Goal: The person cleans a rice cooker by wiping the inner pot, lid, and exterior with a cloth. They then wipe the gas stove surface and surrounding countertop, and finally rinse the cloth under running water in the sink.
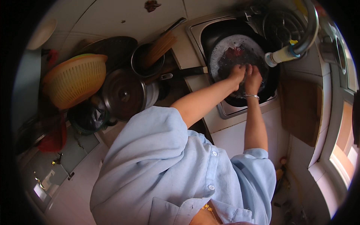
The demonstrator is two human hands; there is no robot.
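Observation:
A dark wok (242, 102) sits in the steel sink (225, 112), with its black handle (187, 73) reaching left over the counter. Soapy water (219, 59) with white suds round its edge fills the wok. Both hands are over the water, close together. My left hand (238, 73) has its fingers bent down at the surface. Beside it, my right hand (253, 77) points its fingertips into the same spot, with a silver bangle (252, 96) at the wrist. Whether either hand grips something under the water is hidden. A reddish patch (236, 51) shows in the water beyond my fingers.
A faucet (281, 56) hangs over the sink's right side. To the left stand a small pot (135, 59) holding a bundle of thin sticks (161, 49), a lidded pan (123, 92) and an orange plastic colander (78, 80). A brown board (301, 109) leans at the right.

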